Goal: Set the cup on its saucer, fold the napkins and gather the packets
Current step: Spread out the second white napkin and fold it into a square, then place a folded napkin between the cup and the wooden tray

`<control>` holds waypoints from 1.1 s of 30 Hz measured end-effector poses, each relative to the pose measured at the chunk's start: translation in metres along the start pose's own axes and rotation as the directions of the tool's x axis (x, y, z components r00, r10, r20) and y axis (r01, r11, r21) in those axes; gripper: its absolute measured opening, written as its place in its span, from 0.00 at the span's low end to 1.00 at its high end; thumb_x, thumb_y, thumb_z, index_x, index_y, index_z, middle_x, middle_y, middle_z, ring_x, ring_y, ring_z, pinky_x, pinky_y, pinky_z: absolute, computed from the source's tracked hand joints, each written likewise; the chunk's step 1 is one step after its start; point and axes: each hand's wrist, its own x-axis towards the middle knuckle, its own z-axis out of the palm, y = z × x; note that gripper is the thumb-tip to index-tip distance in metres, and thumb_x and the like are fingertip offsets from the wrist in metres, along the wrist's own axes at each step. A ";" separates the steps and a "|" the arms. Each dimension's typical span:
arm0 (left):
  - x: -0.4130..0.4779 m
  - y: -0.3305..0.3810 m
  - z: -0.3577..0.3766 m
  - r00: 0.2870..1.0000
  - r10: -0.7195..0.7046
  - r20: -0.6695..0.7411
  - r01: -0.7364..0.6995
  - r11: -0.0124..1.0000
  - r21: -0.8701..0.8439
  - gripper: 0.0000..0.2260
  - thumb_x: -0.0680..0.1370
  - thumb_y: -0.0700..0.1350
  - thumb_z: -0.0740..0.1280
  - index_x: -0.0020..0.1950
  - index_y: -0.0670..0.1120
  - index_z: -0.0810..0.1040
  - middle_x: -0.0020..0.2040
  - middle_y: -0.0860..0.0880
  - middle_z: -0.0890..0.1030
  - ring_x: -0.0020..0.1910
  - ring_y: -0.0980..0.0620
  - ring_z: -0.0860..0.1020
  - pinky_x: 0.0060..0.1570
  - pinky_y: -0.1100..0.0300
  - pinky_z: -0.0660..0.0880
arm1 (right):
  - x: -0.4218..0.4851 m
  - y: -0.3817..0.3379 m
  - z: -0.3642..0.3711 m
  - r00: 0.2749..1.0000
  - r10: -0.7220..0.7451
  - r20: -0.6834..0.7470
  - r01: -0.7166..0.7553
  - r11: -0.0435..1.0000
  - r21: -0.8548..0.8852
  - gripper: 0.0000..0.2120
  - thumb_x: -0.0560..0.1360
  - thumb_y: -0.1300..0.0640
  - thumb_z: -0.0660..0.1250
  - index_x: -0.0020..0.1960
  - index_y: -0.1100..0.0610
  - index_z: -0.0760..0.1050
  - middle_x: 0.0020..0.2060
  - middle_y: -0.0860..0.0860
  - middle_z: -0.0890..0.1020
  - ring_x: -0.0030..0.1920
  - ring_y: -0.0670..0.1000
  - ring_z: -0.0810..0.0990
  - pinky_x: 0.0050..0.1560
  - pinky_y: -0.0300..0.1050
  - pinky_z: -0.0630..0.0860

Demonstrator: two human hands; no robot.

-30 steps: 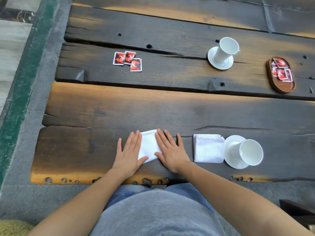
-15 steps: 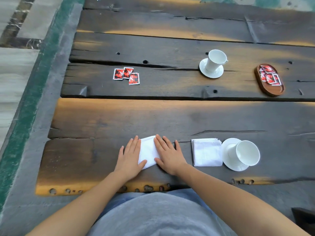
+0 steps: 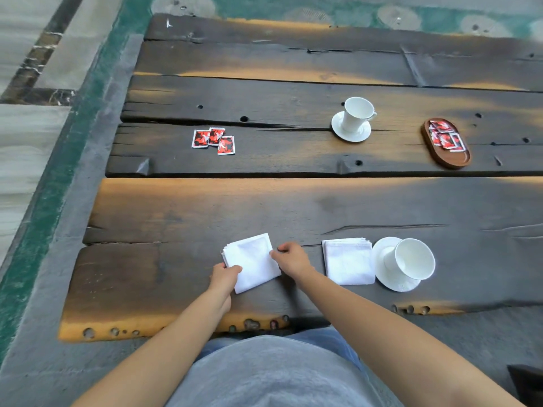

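White napkin, layers unclear, seemingly pinched at opposite edges by left hand and right hand.

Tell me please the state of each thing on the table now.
Folded napkin: folded, held at both edges.
Left hand: pinches its left edge.
Right hand: pinches its right edge.
Napkin stack: folded, untouched.
Near cup: upright on near saucer, empty.
Far cup: upright on far saucer.
Loose packets: three, ungathered.
Tray: holds packets.
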 end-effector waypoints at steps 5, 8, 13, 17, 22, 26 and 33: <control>-0.004 0.008 -0.002 0.996 -0.083 0.030 0.085 0.994 -0.073 0.15 0.78 0.36 0.61 0.65 0.38 0.70 0.65 0.40 0.74 0.50 0.48 0.70 0.46 0.57 0.63 | -0.007 -0.005 0.000 0.998 -0.019 0.067 0.010 0.993 0.120 0.07 0.76 0.56 0.66 0.43 0.57 0.69 0.38 0.52 0.72 0.44 0.53 0.70 0.43 0.42 0.66; -0.004 0.006 -0.005 0.989 -0.127 0.080 0.137 0.982 -0.132 0.14 0.79 0.36 0.61 0.65 0.38 0.70 0.64 0.39 0.76 0.53 0.44 0.75 0.49 0.54 0.69 | -0.014 -0.005 0.002 0.993 -0.012 0.115 -0.004 0.990 0.140 0.06 0.77 0.57 0.65 0.47 0.59 0.72 0.45 0.54 0.76 0.46 0.52 0.73 0.42 0.42 0.69; -0.006 0.001 -0.011 0.987 -0.089 0.133 0.108 0.984 -0.142 0.04 0.79 0.36 0.60 0.51 0.43 0.73 0.60 0.40 0.77 0.48 0.46 0.76 0.43 0.53 0.74 | -0.020 0.004 0.002 0.984 0.019 0.179 -0.065 0.965 0.254 0.04 0.78 0.57 0.63 0.45 0.57 0.73 0.51 0.59 0.80 0.49 0.54 0.77 0.49 0.48 0.76; -0.008 0.004 -0.014 0.977 -0.030 0.212 0.053 0.993 -0.105 0.11 0.80 0.39 0.61 0.62 0.42 0.71 0.61 0.42 0.78 0.51 0.47 0.77 0.40 0.56 0.75 | -0.023 0.009 -0.012 0.954 0.025 0.299 -0.144 0.912 0.384 0.05 0.79 0.55 0.63 0.52 0.56 0.72 0.50 0.53 0.80 0.48 0.50 0.78 0.41 0.40 0.75; -0.012 0.027 -0.001 0.945 0.036 0.325 -0.008 0.996 -0.088 0.14 0.79 0.40 0.63 0.65 0.43 0.72 0.60 0.44 0.80 0.53 0.47 0.79 0.49 0.54 0.76 | -0.017 0.006 -0.046 0.929 -0.017 0.370 -0.206 0.806 0.555 0.06 0.78 0.50 0.65 0.51 0.52 0.75 0.44 0.48 0.82 0.44 0.46 0.81 0.42 0.41 0.78; -0.020 0.056 0.030 0.925 0.092 0.368 -0.067 0.995 -0.078 0.15 0.79 0.42 0.65 0.65 0.45 0.73 0.56 0.46 0.81 0.52 0.48 0.80 0.53 0.53 0.75 | -0.011 -0.001 -0.089 0.949 -0.046 0.312 -0.147 0.811 0.566 0.05 0.80 0.51 0.62 0.50 0.51 0.75 0.43 0.46 0.83 0.41 0.44 0.82 0.37 0.40 0.78; -0.036 0.110 0.121 0.918 0.149 0.368 -0.124 0.988 -0.091 0.15 0.78 0.43 0.66 0.64 0.44 0.73 0.55 0.46 0.81 0.51 0.48 0.80 0.52 0.54 0.76 | 0.007 -0.007 -0.192 0.977 -0.095 0.193 -0.021 0.850 0.527 0.06 0.80 0.53 0.61 0.55 0.53 0.74 0.45 0.49 0.81 0.42 0.48 0.80 0.38 0.39 0.77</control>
